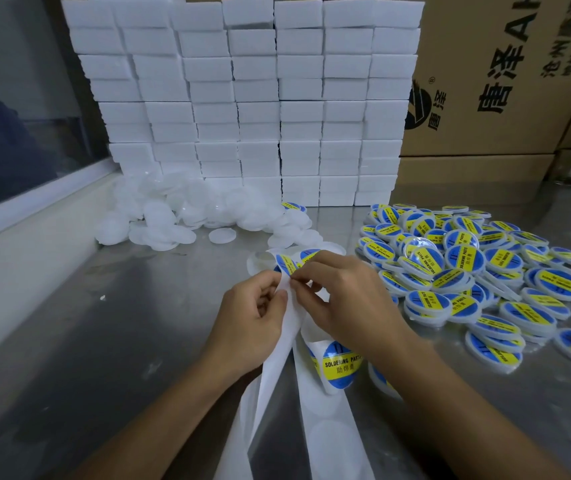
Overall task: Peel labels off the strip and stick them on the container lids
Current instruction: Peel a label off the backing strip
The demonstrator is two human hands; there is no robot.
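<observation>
- Plain lids (173, 216): an unlabelled white pile at about 11 o'clock from the hands, against the foot of the stacked white foam blocks (242, 98). One loose lid (222, 235) lies nearest and looks the easiest to take next.
- Left hand (253, 317): fingers curled, pinching the white backing strip (279, 344) just below the peel line. Its job, as judged here, is to anchor; keeping the strip taut and bent back sharply should make the label edge lift cleanly.
- Label (287, 263): blue and yellow, partly raised at the strip's upper end, at 12 o'clock from the left hand.
- Right hand (343, 299): thumb and forefinger pinch the label's edge, touching the strip right beside the left fingertips. Gripping only the rim would keep the adhesive clean, and a slow, low pull should avoid curling or tearing.
- Next label (341, 365): reads "SOLDERING PASTE", still on the strip at 6 o'clock from the right hand; spent backing trails toward the viewer.
- Finished lids (467, 271): a heap of labelled ones spread over the steel surface (104, 341) at 2 to 3 o'clock, well apart from the plain pile. Centring each label before pressing it down would match them.
- Cardboard cartons (502, 81): stand behind at 1 o'clock, uninvolved.
</observation>
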